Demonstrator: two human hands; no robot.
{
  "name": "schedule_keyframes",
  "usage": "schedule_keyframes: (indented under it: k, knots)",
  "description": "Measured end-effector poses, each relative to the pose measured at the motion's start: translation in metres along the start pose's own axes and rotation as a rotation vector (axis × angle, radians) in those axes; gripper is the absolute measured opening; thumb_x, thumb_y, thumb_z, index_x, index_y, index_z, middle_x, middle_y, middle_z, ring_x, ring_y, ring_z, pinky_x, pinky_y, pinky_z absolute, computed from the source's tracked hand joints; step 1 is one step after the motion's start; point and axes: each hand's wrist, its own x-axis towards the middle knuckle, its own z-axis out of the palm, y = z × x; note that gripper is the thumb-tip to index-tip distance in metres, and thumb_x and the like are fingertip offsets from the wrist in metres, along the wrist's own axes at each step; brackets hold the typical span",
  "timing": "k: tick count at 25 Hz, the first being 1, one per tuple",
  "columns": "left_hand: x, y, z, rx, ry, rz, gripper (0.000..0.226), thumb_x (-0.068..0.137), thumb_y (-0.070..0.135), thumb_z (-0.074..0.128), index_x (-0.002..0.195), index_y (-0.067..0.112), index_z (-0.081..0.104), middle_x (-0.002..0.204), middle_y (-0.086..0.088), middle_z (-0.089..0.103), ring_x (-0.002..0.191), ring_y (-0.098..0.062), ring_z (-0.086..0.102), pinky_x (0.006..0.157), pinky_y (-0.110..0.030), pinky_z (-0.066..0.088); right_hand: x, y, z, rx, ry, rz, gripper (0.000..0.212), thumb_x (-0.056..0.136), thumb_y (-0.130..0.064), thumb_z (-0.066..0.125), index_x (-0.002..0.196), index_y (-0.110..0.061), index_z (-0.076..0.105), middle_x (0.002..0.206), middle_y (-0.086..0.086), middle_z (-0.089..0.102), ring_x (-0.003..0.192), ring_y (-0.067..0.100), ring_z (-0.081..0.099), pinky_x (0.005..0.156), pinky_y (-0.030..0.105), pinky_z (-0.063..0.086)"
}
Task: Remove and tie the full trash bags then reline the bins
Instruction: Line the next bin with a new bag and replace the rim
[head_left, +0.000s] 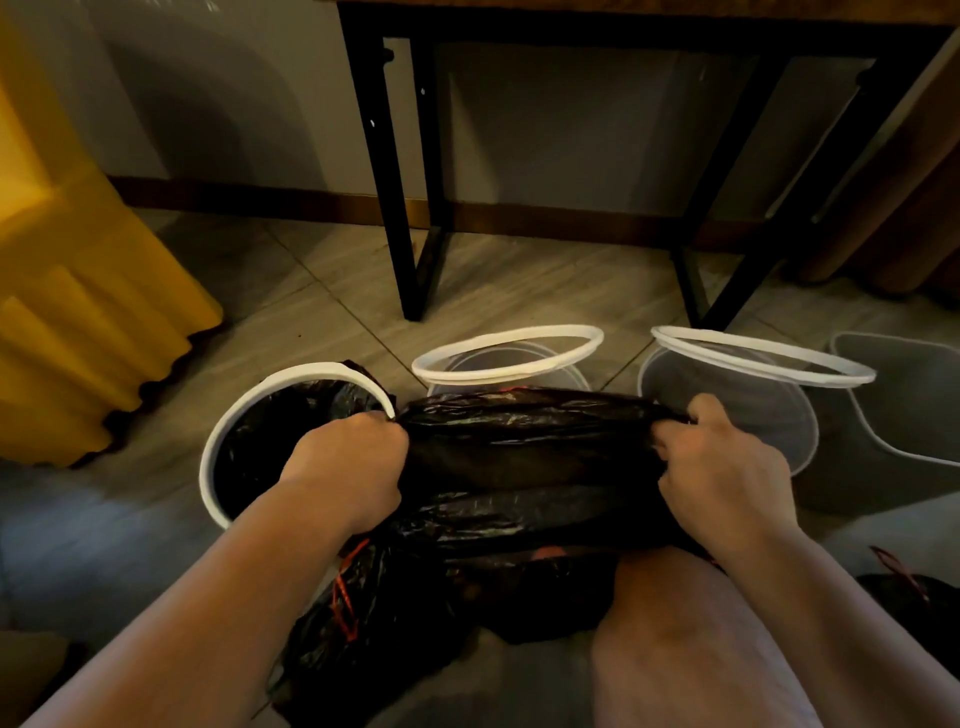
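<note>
A black trash bag (524, 447) with a red drawstring is stretched sideways between my hands, low in the middle of the view. My left hand (353, 467) grips its left end and my right hand (727, 473) grips its right end. To the left stands a white-rimmed bin (208, 457) with a black bag (270, 436) inside it. Behind the stretched bag are two clear bins, the middle bin (506, 358) and the right bin (753, 358), each with a white ring on top and no dark liner visible. More black bag plastic (374, 623) lies below my left wrist.
A black-legged wooden table (395, 208) stands behind the bins against the wall. A yellow curtain (78, 312) hangs at the left. A grey square bin (904, 405) sits at the far right, with another black bag (909, 597) near it. My bare knee (675, 623) is below the bag.
</note>
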Motion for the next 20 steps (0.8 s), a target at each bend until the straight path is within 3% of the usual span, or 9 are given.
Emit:
schedule_keyframes:
  k: [3, 6, 8, 10, 13, 15, 18, 20]
  knots:
    - [0.004, 0.009, 0.000, 0.013, -0.034, -0.083, 0.041, 0.086, 0.028, 0.065, 0.126, 0.025, 0.055, 0.125, -0.004, 0.054, 0.105, -0.031, 0.066, 0.075, -0.043, 0.057, 0.002, 0.003, 0.001, 0.033, -0.044, -0.018, 0.008, 0.095, -0.033, 0.056, 0.093, -0.038, 0.061, 0.121, -0.005, 0.040, 0.067, 0.010, 0.051, 0.058, 0.033, 0.043]
    - [0.005, 0.012, 0.004, 0.043, -0.040, -0.174, 0.052, 0.085, 0.030, 0.067, 0.133, 0.026, 0.048, 0.127, -0.004, 0.051, 0.101, -0.031, 0.067, 0.065, -0.041, 0.049, 0.011, 0.003, 0.008, -0.010, -0.101, -0.027, 0.021, 0.098, -0.035, 0.052, 0.110, -0.038, 0.069, 0.136, -0.004, 0.041, 0.079, 0.017, 0.060, 0.062, 0.035, 0.047]
    - [0.004, 0.009, 0.010, 0.048, -0.001, -0.204, 0.046, 0.085, 0.032, 0.067, 0.129, 0.028, 0.053, 0.119, 0.000, 0.054, 0.097, -0.028, 0.068, 0.063, -0.040, 0.049, 0.014, -0.001, 0.013, -0.016, -0.090, -0.028, 0.022, 0.099, -0.035, 0.050, 0.111, -0.037, 0.068, 0.125, -0.005, 0.049, 0.077, 0.019, 0.060, 0.057, 0.033, 0.042]
    - [0.004, 0.004, 0.015, -0.021, 0.097, -0.199, 0.032, 0.084, 0.039, 0.065, 0.115, 0.032, 0.063, 0.105, 0.005, 0.060, 0.093, -0.025, 0.068, 0.065, -0.037, 0.051, 0.016, -0.006, 0.019, -0.001, -0.049, -0.023, 0.018, 0.101, -0.035, 0.050, 0.105, -0.033, 0.067, 0.098, -0.009, 0.054, 0.070, 0.017, 0.057, 0.053, 0.032, 0.037]
    - [0.006, 0.000, 0.018, -0.216, 0.241, -0.132, 0.020, 0.088, 0.035, 0.065, 0.105, 0.034, 0.074, 0.100, 0.006, 0.069, 0.097, -0.021, 0.067, 0.071, -0.033, 0.054, 0.018, -0.012, 0.021, -0.011, 0.042, 0.014, 0.011, 0.100, -0.033, 0.055, 0.094, -0.031, 0.064, 0.076, -0.011, 0.051, 0.064, 0.015, 0.058, 0.052, 0.031, 0.042]
    - [0.010, -0.001, 0.021, -0.254, 0.265, -0.073, 0.023, 0.089, 0.024, 0.064, 0.106, 0.034, 0.077, 0.106, 0.002, 0.068, 0.104, -0.022, 0.065, 0.079, -0.033, 0.055, 0.019, -0.009, 0.020, -0.035, 0.073, 0.008, 0.004, 0.094, -0.031, 0.062, 0.093, -0.032, 0.065, 0.077, -0.010, 0.054, 0.069, 0.017, 0.059, 0.055, 0.030, 0.041]
    - [0.016, 0.000, 0.023, -0.180, 0.225, -0.073, 0.017, 0.090, 0.024, 0.061, 0.097, 0.027, 0.075, 0.100, 0.000, 0.063, 0.096, -0.024, 0.064, 0.074, -0.034, 0.053, 0.020, 0.002, 0.021, -0.126, 0.077, -0.038, 0.010, 0.082, -0.031, 0.070, 0.092, -0.031, 0.071, 0.085, -0.006, 0.063, 0.089, 0.020, 0.058, 0.070, 0.035, 0.045]
    - [0.019, -0.001, 0.023, -0.188, 0.205, -0.087, 0.012, 0.089, 0.022, 0.060, 0.095, 0.023, 0.071, 0.098, -0.001, 0.061, 0.090, -0.025, 0.065, 0.071, -0.033, 0.051, 0.023, 0.006, 0.022, -0.090, 0.059, -0.027, 0.015, 0.084, -0.029, 0.067, 0.098, -0.031, 0.073, 0.092, -0.006, 0.059, 0.089, 0.020, 0.056, 0.066, 0.034, 0.044]
